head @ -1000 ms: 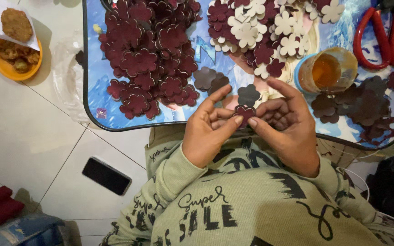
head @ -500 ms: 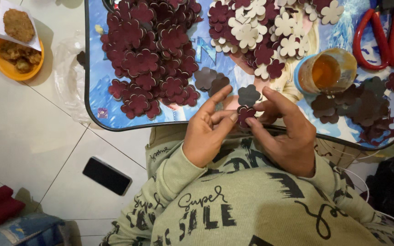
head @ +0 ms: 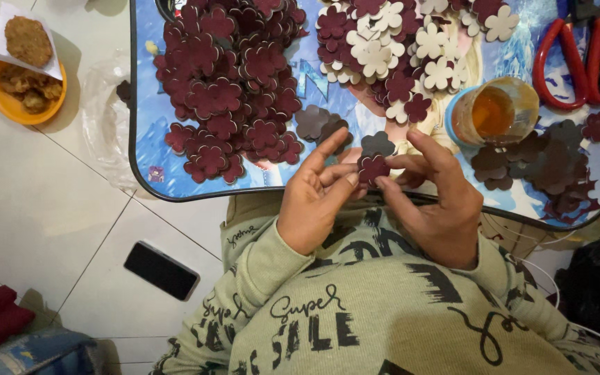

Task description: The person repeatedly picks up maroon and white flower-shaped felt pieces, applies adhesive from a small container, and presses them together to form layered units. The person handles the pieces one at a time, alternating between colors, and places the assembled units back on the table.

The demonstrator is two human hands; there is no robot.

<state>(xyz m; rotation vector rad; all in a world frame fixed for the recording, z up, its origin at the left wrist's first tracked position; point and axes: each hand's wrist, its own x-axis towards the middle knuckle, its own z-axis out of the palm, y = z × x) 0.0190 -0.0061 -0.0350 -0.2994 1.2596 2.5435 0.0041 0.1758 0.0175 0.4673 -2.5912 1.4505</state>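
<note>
From the head camera you look straight down at your own two hands, which meet at the near edge of a small blue tray table (head: 148, 139). Your left hand (head: 314, 201) and your right hand (head: 439, 208) both pinch one maroon flower cutout (head: 373, 167) between fingertips and thumbs, so both grips are closed on it; the left index finger sticks out straight toward the table. The cutout sits just above the table's near rim, between the two hands. Just beyond it lies a dark flower (head: 378, 144) flat on the table. To the left spreads a big heap of maroon flowers (head: 234, 83). Farther back in the middle lies a mixed pile of cream and maroon flowers (head: 397, 48). To the right stands an open glue jar (head: 494, 111) with amber contents, and beside it a pile of dark brown flowers (head: 543, 167). Red scissors (head: 578, 48) lie at the far right corner. On the tiled floor to your left you have a black phone (head: 161, 271) and, farther off, an orange bowl (head: 19, 104) of fried snacks. Your sleeves are pale green.
</note>
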